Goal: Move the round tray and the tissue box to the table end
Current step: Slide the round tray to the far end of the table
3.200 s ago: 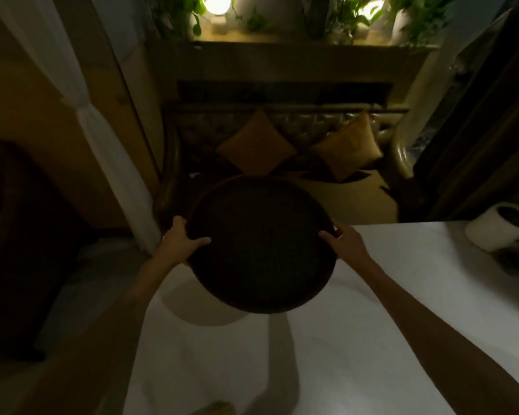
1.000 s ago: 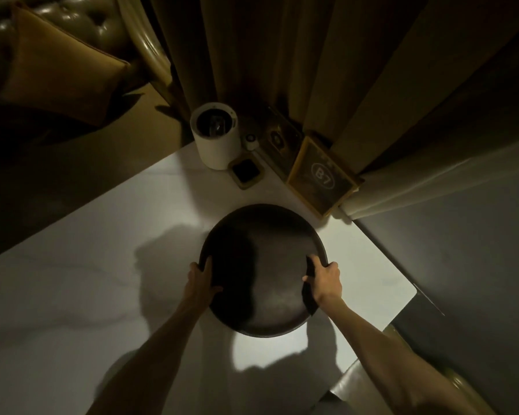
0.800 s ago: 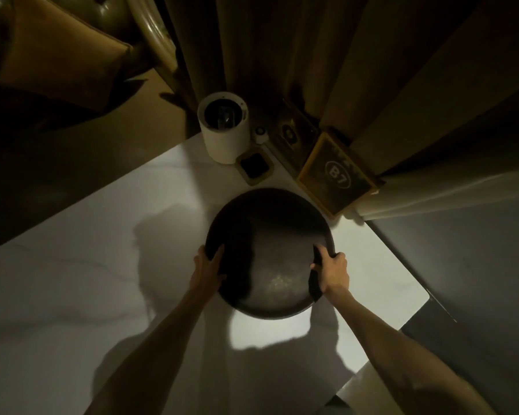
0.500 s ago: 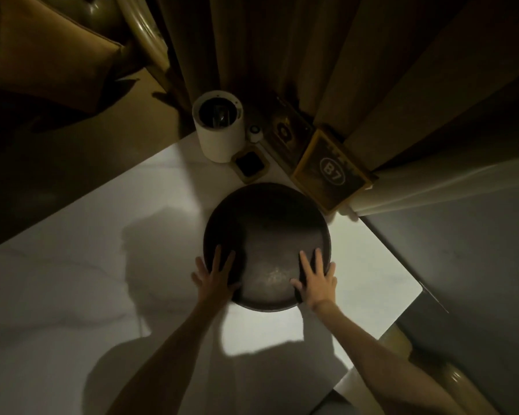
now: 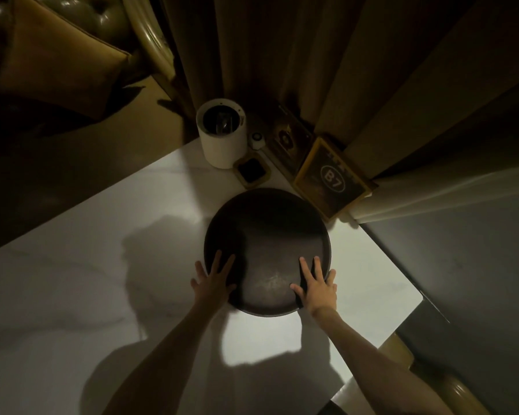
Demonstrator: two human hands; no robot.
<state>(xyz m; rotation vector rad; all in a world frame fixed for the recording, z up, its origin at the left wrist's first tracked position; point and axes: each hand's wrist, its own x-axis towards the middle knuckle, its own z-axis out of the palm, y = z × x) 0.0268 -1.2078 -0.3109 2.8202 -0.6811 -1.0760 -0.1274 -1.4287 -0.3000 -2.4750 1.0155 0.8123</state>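
Note:
The dark round tray (image 5: 267,235) lies flat on the white table (image 5: 72,295), close to the table's far end by the curtain. My left hand (image 5: 215,280) rests flat on the tray's near-left rim with fingers spread. My right hand (image 5: 316,286) lies flat on its near-right rim, fingers also spread. Neither hand grips anything. The white cylindrical tissue holder (image 5: 222,136) stands upright at the far corner, beyond the tray.
A small square wooden dish (image 5: 252,172), a small white round object (image 5: 257,138), a dark menu card (image 5: 285,139) and a framed sign marked B7 (image 5: 331,181) crowd the far end. Curtains (image 5: 282,55) hang behind. The table's right edge (image 5: 402,280) is near the tray.
The tray was carried from the sofa side to this end and set down. Both hands let go of the rim and now lie flat and open on it.

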